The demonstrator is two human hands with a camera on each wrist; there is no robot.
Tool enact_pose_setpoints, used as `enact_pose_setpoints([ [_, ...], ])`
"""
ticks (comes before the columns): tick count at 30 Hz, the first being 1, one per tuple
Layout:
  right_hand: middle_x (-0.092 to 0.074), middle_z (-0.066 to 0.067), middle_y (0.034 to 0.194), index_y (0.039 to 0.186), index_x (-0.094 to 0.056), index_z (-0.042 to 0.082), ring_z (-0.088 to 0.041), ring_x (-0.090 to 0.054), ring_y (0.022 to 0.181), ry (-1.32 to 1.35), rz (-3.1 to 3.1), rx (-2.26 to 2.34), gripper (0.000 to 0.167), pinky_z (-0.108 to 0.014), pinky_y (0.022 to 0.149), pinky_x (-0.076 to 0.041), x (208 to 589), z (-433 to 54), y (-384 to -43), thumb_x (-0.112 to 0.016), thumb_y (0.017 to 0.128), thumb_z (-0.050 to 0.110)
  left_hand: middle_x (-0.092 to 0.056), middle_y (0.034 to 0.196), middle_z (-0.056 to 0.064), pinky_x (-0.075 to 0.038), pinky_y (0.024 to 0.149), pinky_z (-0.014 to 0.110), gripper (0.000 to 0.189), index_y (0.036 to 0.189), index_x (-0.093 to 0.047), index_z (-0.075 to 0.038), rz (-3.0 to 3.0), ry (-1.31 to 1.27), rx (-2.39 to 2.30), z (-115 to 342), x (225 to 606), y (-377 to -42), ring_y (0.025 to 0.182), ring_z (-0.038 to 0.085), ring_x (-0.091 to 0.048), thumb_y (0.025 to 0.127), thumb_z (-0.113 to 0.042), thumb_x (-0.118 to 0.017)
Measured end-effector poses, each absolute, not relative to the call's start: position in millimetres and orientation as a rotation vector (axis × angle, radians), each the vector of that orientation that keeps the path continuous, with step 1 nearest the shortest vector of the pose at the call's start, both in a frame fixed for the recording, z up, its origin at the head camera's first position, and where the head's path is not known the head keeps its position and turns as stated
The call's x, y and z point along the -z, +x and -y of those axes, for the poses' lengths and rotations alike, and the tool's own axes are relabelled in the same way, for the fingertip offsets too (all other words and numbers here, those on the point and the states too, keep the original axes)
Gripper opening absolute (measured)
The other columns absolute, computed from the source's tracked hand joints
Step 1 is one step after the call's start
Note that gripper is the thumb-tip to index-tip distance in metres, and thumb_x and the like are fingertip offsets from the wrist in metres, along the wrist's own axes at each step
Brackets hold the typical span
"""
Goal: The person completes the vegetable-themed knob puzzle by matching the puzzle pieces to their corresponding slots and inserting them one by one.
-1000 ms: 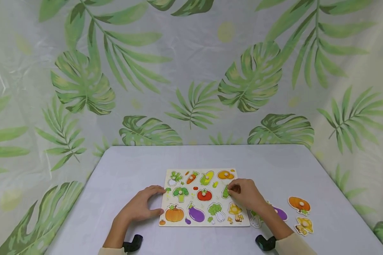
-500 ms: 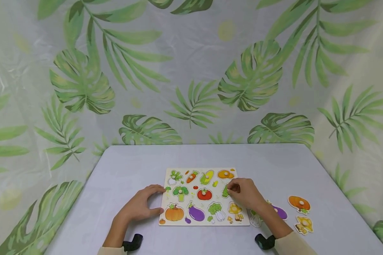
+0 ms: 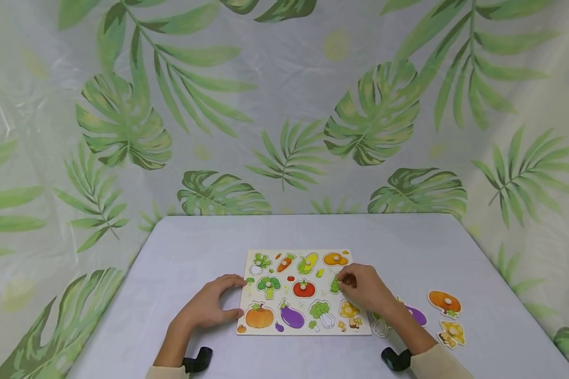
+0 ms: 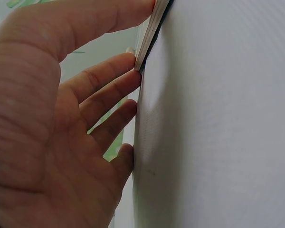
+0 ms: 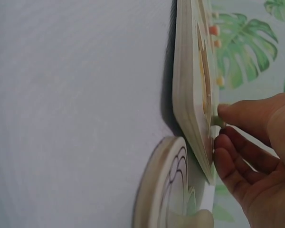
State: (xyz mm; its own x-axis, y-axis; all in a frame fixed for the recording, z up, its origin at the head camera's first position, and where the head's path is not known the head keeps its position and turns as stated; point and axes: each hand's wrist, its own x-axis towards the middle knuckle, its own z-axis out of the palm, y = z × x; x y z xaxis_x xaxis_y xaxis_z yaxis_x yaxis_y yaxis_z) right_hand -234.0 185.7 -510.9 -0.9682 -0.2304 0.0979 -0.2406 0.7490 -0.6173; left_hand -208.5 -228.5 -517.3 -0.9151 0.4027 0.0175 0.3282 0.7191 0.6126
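Note:
A wooden vegetable puzzle board [image 3: 244,296] lies flat on the table. My right hand [image 3: 367,290] is over its right side, thumb and fingertips pinching the small knob [image 5: 219,121] of a green puzzle piece [image 3: 334,285] in the middle row. The hand covers much of that piece. At the board's left edge, my left hand [image 3: 207,305] touches the side with spread, relaxed fingers and thumb. Knobbed pieces such as the tomato [image 3: 304,289], broccoli [image 3: 268,287] and carrot [image 3: 285,263] sit in the board. In the bottom row, the pumpkin, eggplant, cabbage and mushroom pictures show no knobs.
Loose pieces lie right of the board: a pumpkin [image 3: 444,303], a mushroom [image 3: 452,335], an eggplant [image 3: 418,317] and a leafy cabbage [image 3: 380,328], the last two partly under the right forearm. A leaf-patterned curtain [image 3: 284,105] hangs behind the white table [image 3: 194,237].

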Motion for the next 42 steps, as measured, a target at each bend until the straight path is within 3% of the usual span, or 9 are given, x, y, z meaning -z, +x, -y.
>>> enact_pose_setpoints([
  [23,-0.070,0.005,0.093,0.105,-0.077,0.013,-0.012,-0.054,0.081,0.369,2.851,-0.901,0.013,-0.023,0.068,-0.049,494,-238,-216,-0.077,0.091,0.011,-0.059,0.146,-0.002,-0.041,0.116,0.060,0.061,0.136,-0.062,-0.026,-2.815,0.591,-0.942,229,523,-208,0.141,0.029,-0.052,0.081,-0.041,-0.082],
  [42,-0.074,0.003,0.087,0.097,-0.078,0.012,-0.012,-0.056,0.077,0.226,2.779,-0.700,0.010,-0.021,0.061,-0.048,490,-315,-198,-0.081,0.087,0.011,-0.059,0.146,-0.002,-0.041,0.117,0.061,0.060,0.135,-0.063,-0.025,-2.822,0.595,-0.942,229,521,-209,0.142,0.029,-0.051,0.080,-0.039,-0.083],
])
